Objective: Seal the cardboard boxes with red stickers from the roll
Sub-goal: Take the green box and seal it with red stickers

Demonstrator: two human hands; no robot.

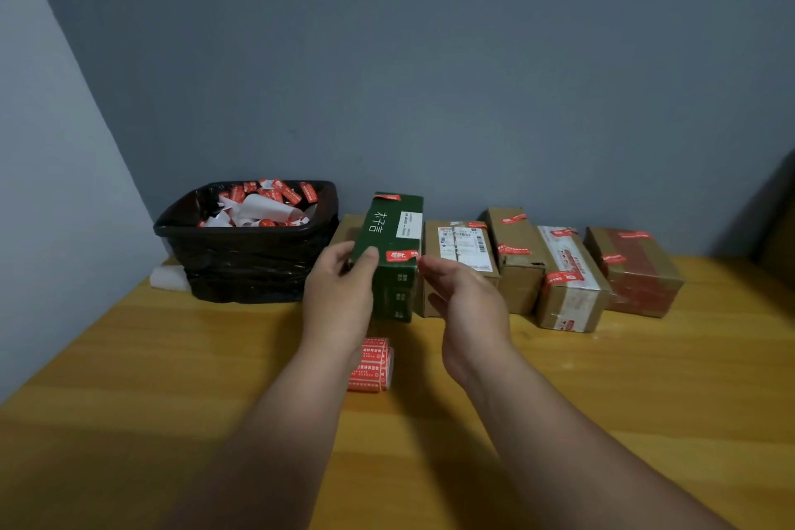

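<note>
Left grip [340, 284] around green box [389, 254], right [460, 293] open; bin [245, 267] full of sticker scraps [262, 204].

Glossy wooden table [172, 357] — cardboard boxes [516, 262]

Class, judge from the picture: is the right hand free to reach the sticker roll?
Probably yes. The right hand is open and holds nothing, and the sticker roll lies just below on the table, partly behind the left forearm.
</note>
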